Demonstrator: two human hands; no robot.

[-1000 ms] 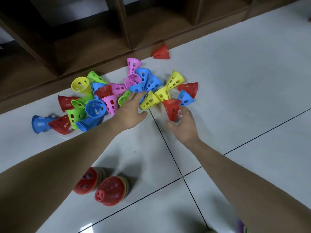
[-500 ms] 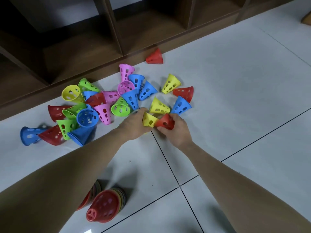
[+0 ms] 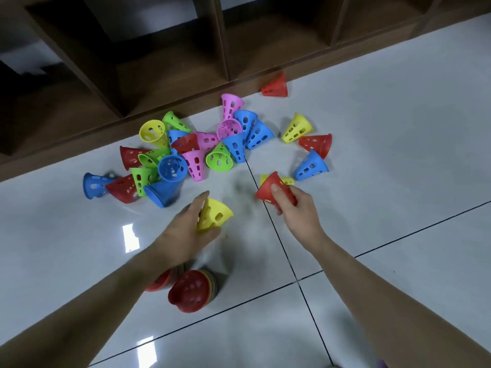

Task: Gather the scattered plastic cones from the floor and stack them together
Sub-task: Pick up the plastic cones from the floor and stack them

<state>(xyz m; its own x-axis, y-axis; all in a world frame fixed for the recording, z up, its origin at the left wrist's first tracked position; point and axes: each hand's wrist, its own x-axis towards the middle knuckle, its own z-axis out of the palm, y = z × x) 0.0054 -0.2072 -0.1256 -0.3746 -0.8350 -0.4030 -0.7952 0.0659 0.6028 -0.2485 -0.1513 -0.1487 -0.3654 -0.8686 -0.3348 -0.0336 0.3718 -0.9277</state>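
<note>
My left forearm hides part of the stacked cones [image 3: 191, 290]. My left hand [image 3: 183, 232] grips a yellow cone [image 3: 214, 214]; my right hand [image 3: 295, 208] curls round a red cone [image 3: 267, 188], half covering another yellow one [image 3: 287, 180] behind.

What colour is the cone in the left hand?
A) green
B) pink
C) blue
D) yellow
D: the left hand holds a yellow cone, while the right hand grips a red cone.
</note>
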